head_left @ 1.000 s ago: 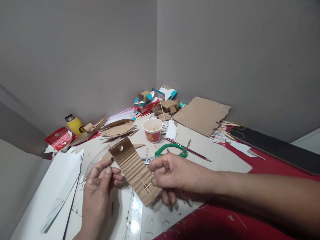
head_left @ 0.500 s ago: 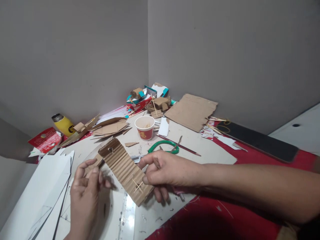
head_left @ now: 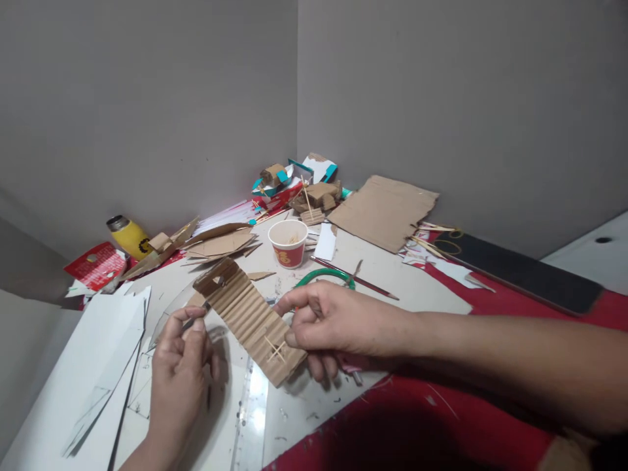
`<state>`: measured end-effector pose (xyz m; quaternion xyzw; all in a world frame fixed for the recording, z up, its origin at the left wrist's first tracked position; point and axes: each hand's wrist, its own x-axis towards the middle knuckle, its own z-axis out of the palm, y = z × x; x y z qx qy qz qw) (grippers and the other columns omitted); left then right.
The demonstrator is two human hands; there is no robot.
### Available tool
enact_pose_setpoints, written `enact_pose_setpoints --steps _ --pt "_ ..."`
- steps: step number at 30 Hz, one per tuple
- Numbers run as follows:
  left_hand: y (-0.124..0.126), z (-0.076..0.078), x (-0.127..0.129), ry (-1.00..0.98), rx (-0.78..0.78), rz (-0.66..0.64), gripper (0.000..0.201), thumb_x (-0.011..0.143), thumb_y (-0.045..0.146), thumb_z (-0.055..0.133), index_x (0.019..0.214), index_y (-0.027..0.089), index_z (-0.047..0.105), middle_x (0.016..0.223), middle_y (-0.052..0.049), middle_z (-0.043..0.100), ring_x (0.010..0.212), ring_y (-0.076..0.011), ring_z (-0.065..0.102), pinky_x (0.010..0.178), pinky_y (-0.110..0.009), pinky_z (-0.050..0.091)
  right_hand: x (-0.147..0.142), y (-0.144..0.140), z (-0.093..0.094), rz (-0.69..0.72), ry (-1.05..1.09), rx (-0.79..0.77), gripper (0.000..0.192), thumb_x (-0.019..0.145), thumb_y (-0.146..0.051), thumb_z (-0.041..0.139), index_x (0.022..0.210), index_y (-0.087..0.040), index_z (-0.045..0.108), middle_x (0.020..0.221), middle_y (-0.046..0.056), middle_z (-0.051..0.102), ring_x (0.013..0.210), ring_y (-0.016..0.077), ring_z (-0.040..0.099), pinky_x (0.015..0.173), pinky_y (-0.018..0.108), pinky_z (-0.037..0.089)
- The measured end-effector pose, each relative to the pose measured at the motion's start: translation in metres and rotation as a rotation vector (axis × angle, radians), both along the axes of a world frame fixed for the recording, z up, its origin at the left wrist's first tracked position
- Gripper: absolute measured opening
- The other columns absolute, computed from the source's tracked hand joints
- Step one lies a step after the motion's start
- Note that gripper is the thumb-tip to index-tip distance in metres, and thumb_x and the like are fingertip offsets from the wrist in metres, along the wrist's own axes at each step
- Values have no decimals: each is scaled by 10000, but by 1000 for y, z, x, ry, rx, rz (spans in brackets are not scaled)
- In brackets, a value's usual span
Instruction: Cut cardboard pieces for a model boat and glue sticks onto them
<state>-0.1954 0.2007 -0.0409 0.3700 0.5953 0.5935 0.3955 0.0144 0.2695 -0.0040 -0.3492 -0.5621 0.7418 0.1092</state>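
Observation:
My right hand [head_left: 324, 327] is closed on the lower right edge of a corrugated cardboard strip [head_left: 245, 307], held tilted above the table. Two crossed toothpicks [head_left: 275, 350] sit over a small hole near its lower end. Another small hole pierces the upper end. My left hand [head_left: 184, 360] pinches a thin dark piece [head_left: 196, 317] beside the strip's upper left edge; its kind is unclear. Beneath the strip lies a clear ruler [head_left: 251, 412] on the white board.
A paper cup [head_left: 288, 243] with toothpicks stands behind, near a pencil [head_left: 356, 278] and a green curved tool [head_left: 326, 273]. Paper sheets [head_left: 93, 366] lie left. Cardboard scraps, a flat cardboard piece [head_left: 385, 212], a yellow bottle [head_left: 128, 237] and a black slab [head_left: 515, 271] line the back.
The view has shifted slightly. My left hand and its dark piece now sit close against the strip's upper left edge. My right hand keeps its hold on the strip.

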Motion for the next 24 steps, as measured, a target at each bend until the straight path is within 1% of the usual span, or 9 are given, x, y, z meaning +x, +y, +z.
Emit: enact_pose_setpoints --steps 7,13,14,15,17,18,20,22,24 --pt "5 0 -4 -117 -41 -17 179 802 355 660 773 198 579 471 92 307 398 -61 296 400 -172 397 6 2 1 -12 -51 63 393 782 -182 573 1171 -149 528 546 -34 638 389 91 553 309 132 347" --pt "6 6 3 -137 -8 59 430 843 379 598 538 192 359 491 68 285 427 -79 309 407 -189 402 8 2 0 -31 -35 80 421 791 -170 554 1211 -158 525 541 -40 640 394 88 558 316 129 353" --pt "7 7 2 -138 1 76 427 837 359 609 533 189 362 496 65 313 433 -76 322 421 -189 415 8 2 1 -27 -26 79 403 791 -155 549 1194 -153 540 533 -42 636 381 79 550 321 125 351" --pt "7 8 1 -143 8 82 377 822 330 632 553 184 411 516 59 374 445 -74 346 439 -191 433 8 2 2 -21 -19 80 382 790 -141 546 1172 -146 556 527 -42 633 369 70 541 327 122 350" --pt "8 9 -2 -143 18 61 147 770 249 689 712 183 571 666 31 558 500 -76 428 486 -203 474 8 2 4 -3 -15 89 340 784 -122 545 1122 -129 583 508 -46 623 348 58 523 335 119 351" --pt "8 10 -3 -141 26 38 124 747 212 707 834 194 621 783 10 618 540 -81 471 507 -207 488 8 3 5 6 -22 97 328 780 -117 545 1104 -124 591 499 -48 617 342 56 515 338 119 355" --pt "6 11 -3 -161 44 -26 278 737 186 711 1004 215 637 938 -19 645 613 -98 532 529 -211 497 7 3 5 29 -41 112 331 771 -111 541 1099 -118 592 493 -49 612 345 57 509 341 120 362" --pt "4 11 -1 -206 74 -63 214 784 223 673 996 213 642 916 -16 634 637 -105 551 529 -209 490 7 3 4 48 -67 122 361 761 -111 543 1120 -122 583 506 -48 614 357 59 510 346 119 368" --pt "2 9 2 -229 94 -80 83 832 262 626 888 202 641 803 6 607 626 -107 555 545 -224 496 7 2 3 65 -101 121 398 755 -117 540 1152 -131 567 523 -48 615 362 58 502 348 122 373"
